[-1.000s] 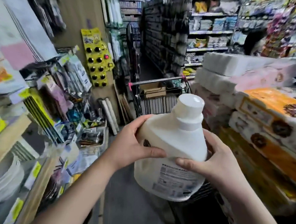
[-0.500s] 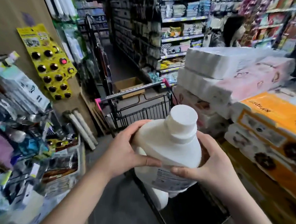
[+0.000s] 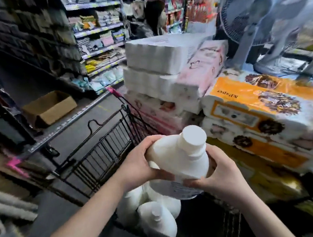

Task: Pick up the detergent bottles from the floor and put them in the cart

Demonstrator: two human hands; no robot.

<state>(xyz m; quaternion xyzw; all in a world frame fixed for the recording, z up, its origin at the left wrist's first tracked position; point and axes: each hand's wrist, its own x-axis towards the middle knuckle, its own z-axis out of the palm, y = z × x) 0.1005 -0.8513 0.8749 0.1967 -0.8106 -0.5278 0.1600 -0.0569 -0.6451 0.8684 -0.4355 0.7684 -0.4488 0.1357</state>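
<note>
A large white detergent bottle (image 3: 180, 159) with a white cap is held upright between both hands over the black wire cart (image 3: 106, 149). My left hand (image 3: 137, 167) grips its left shoulder. My right hand (image 3: 219, 178) grips its right side, fingers curled under the label. Below it, inside the cart, lie two more white detergent bottles (image 3: 155, 218), partly hidden by the held bottle and my arms.
Stacked packs of toilet paper (image 3: 168, 65) and orange-printed paper packs (image 3: 262, 111) crowd the cart's right side. A cardboard box (image 3: 48, 107) sits on the aisle floor beyond the cart handle (image 3: 74, 120). A standing fan (image 3: 268, 27) is far right; a person stands at the back shelves.
The bottle has come lower over the cart and the view has swung right and down. More bottles in the cart now show beneath it.
</note>
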